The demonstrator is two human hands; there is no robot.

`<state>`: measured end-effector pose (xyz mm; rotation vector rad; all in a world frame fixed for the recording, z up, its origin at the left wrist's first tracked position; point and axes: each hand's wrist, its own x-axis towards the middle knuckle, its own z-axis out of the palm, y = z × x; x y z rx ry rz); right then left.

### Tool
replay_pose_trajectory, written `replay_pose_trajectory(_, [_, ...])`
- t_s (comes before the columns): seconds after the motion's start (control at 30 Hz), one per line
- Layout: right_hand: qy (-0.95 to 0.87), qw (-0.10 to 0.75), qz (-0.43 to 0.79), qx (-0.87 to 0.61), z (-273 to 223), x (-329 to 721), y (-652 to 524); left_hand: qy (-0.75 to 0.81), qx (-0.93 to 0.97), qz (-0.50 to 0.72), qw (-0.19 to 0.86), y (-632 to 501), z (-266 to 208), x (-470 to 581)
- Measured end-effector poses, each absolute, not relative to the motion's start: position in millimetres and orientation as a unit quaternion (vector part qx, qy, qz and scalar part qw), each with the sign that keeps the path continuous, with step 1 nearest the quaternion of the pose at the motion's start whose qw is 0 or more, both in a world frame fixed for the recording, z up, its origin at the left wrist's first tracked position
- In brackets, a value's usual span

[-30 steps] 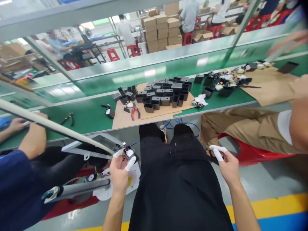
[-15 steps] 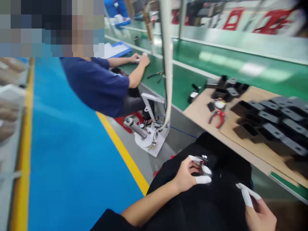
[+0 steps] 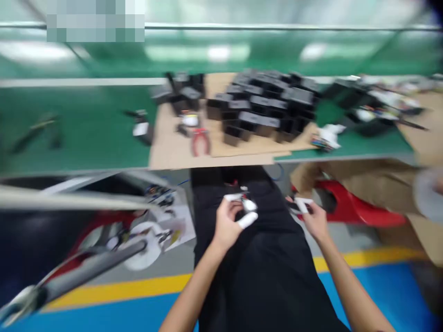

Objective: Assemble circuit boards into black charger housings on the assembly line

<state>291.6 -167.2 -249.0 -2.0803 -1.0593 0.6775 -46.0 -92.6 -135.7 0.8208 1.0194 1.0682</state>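
My left hand (image 3: 230, 216), with white coverings on its fingertips, is closed above my lap on a small dark part (image 3: 245, 195) with red and white bits. Fingers and motion blur hide most of that part. To the right, my right hand (image 3: 313, 216) also has white-covered fingertips, pinched together beside my right thigh. Whether anything is between them is too blurred to tell. Red-handled pliers (image 3: 200, 142) lie on the bench ahead, close to a small white-topped part (image 3: 189, 120).
Several black box-shaped housings (image 3: 256, 108) stand on cardboard (image 3: 173, 154) on the green bench (image 3: 97, 129). Wired parts (image 3: 374, 113) lie at the right. A white pole (image 3: 76, 198) crosses at lower left, near a white-based machine (image 3: 176, 221). A red stool (image 3: 360, 207) is under the bench.
My view has swung right, bringing the bench square ahead and taking the co-worker's hands out of sight. The left hand keeps its hold on the small part; the right remains pinched, apart from it.
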Motion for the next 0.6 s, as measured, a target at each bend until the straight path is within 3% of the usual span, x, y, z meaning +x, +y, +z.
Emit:
replay_pose_trajectory(0.13, [-0.184, 0.385, 0.252, -0.868, -292, 273, -312, 0.408, 0.461, 0.411, 0.672, -36, -145, -37])
replay_pose_trajectory(0.3, [0.091, 0.458, 0.231, -0.853, -318, 161, -440, 0.404, 0.515, 0.368, 0.660, -12, -143, -10])
replay_pose_trajectory(0.6, [0.501, 0.438, 0.215, -0.715, -384, 77, -419, 0.430, 0.583, 0.239, 0.646, -10, -108, 77])
